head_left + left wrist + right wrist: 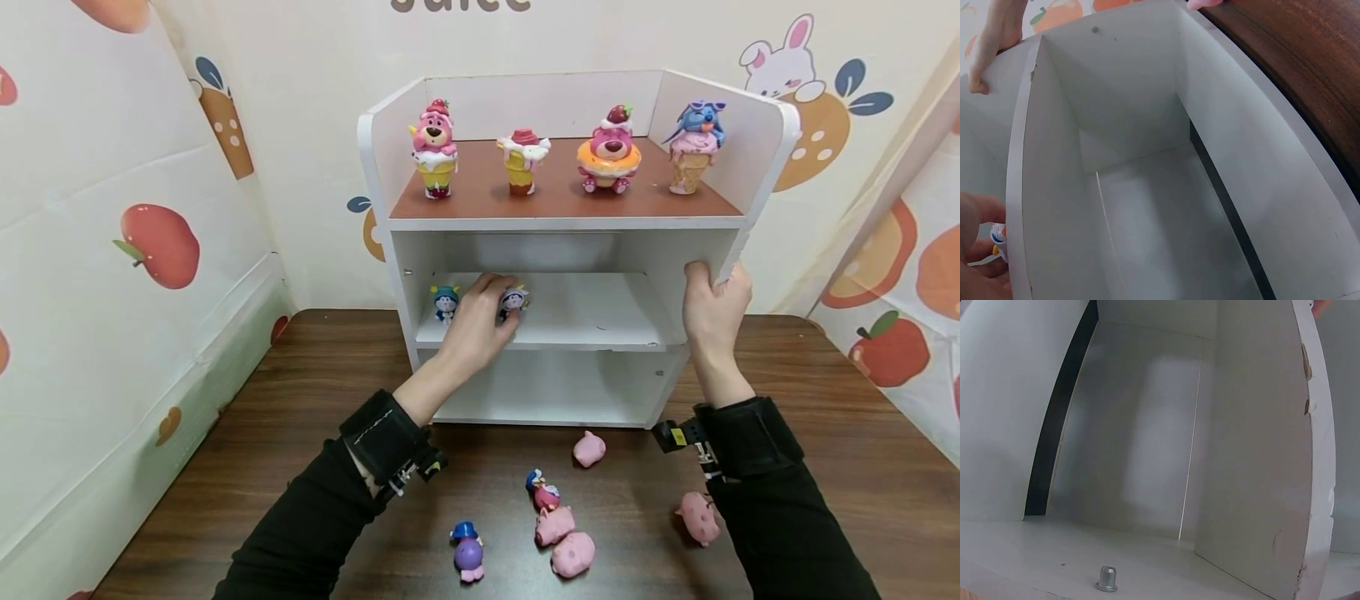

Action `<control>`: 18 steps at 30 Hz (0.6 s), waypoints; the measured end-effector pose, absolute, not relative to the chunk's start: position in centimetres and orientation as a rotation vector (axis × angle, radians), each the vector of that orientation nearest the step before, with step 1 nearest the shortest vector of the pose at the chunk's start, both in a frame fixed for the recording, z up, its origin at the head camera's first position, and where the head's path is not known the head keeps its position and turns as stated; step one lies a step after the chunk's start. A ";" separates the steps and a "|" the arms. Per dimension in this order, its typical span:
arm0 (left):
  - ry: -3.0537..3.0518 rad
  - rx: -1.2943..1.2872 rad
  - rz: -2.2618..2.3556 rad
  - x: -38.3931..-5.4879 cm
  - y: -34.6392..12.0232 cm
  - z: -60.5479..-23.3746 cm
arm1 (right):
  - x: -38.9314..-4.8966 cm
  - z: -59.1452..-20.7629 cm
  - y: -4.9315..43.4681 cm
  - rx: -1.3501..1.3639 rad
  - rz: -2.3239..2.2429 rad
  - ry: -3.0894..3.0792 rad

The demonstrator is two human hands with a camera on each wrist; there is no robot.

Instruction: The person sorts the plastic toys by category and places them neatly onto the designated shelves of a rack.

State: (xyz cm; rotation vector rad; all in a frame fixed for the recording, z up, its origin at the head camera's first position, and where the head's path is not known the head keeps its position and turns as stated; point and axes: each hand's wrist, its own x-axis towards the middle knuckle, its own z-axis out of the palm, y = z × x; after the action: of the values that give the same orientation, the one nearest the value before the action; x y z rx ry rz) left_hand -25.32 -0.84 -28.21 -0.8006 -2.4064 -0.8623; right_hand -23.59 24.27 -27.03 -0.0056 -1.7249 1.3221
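Observation:
My left hand (477, 321) reaches onto the middle shelf and pinches a small figurine (513, 300) with a white and purple look, which stands at or just over the board. A similar figurine with a teal hat (446, 303) stands left of that hand. At the right, my right hand (716, 312) grips the front edge of the white shelf unit's side panel (742, 237), thumb on the inner side. The left wrist view shows the pinched figurine (999, 240) partly hidden by fingers. My right hand is out of sight in the right wrist view.
Ice-cream bear figurines (610, 154) and a blue dog figurine (693, 146) stand on the brown top shelf. Pink pigs (573, 554), a purple figurine (468, 554) and a red-blue one (543, 492) lie on the wooden table. A metal shelf pin (1107, 579) sticks out inside the unit.

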 end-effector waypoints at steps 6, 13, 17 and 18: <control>-2.319 -0.804 -0.864 -24.7 -1.2 -28.3 | -23.7 -27.2 24.4 0.003 1.326 -1.734; -2.161 -0.893 -0.829 -22.6 -2.2 -28.1 | -23.9 -27.2 24.4 0.002 1.325 -1.730; -2.091 -0.982 -0.823 -21.2 -2.6 -28.1 | -23.8 -27.1 24.3 -0.007 1.334 -1.716; -2.082 -1.005 -0.814 -20.8 -2.7 -28.1 | -23.8 -27.1 24.3 -0.010 1.336 -1.713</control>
State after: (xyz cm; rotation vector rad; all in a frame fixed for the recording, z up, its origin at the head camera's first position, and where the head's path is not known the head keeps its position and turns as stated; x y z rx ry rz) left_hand -20.81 -2.74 -28.15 -1.0049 -2.0819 -0.8138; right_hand -23.79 24.33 -27.09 -0.0098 -1.7129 1.3364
